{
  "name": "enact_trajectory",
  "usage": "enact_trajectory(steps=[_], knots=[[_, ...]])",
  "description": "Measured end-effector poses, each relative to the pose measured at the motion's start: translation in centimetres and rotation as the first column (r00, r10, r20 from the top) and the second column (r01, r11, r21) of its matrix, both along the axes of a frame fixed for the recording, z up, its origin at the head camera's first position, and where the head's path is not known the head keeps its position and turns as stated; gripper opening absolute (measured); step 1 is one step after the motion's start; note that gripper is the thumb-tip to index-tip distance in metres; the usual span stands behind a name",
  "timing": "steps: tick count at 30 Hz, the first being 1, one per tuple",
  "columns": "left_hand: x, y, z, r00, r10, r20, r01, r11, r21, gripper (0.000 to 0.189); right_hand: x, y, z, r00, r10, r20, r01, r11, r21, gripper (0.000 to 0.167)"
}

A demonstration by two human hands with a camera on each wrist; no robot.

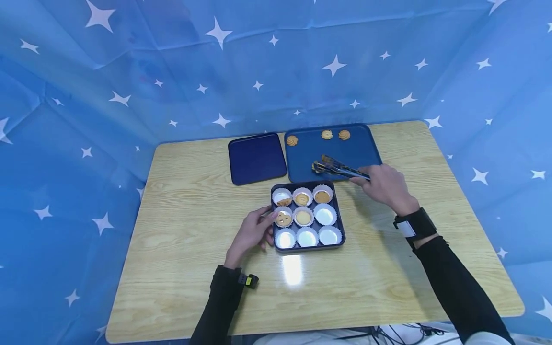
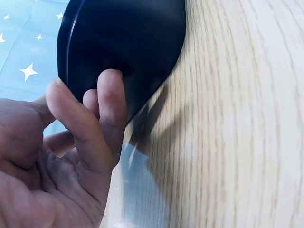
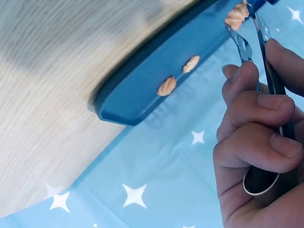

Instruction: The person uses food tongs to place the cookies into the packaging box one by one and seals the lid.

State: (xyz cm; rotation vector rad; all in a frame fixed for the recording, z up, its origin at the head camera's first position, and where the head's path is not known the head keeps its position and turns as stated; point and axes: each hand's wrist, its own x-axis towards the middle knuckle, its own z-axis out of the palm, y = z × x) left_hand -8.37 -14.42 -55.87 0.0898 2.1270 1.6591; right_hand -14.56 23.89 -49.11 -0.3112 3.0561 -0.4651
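Dark cables (image 1: 388, 334), cut off at bottom edge, lower right; couldn't count them. Worktop (image 1: 185, 230) ran behind. Black box (image 1: 310, 249) sat at frame centre: nine pleated cups (image 1: 307, 237), 3 x 3, five with cookies (image 1: 303, 218) in them. Upper-left one's shape was hard to make out. Left hand (image 1: 252, 230) pinched the box's left wall, thumb over the rim, fingers bent outside; thumb overlapped the left middle cup.

Right hand (image 1: 384, 184), right of centre, gripped one pair of tongs (image 1: 345, 168) over the blue tray (image 1: 358, 148), blocking part of its near edge. Three loose cookies (image 1: 327, 134) along the tray's far side. Right wrist view showed a cookie at the tong tips, top right; couldn't tell if pinched. Navy tray (image 1: 257, 159) just left of the blue one. One starred backdrop (image 1: 181, 96) behind, cut off by the frame.
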Motion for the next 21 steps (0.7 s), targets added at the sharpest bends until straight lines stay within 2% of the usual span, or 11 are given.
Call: enact_trajectory(steps=[8, 13, 21], knots=[[0.0, 0.0, 0.0, 1.0, 0.005, 0.011, -0.005, 1.0, -0.012, 0.062, 2.0, 0.3, 2.1, 0.999, 0.044, -0.014, -0.045, 0.997, -0.067, 0.05], [-0.1, 0.0, -0.1, 1.0, 0.016, 0.015, -0.016, 1.0, -0.02, 0.062, 4.2, 0.6, 3.2, 0.995, 0.092, -0.033, -0.094, 0.993, -0.071, 0.053], [-0.1, 0.0, -0.2, 1.0, 0.015, 0.014, -0.015, 1.0, -0.012, 0.065, 7.6, 0.9, 3.8, 0.991, 0.134, 0.015, -0.133, 0.99, -0.052, 0.045]])
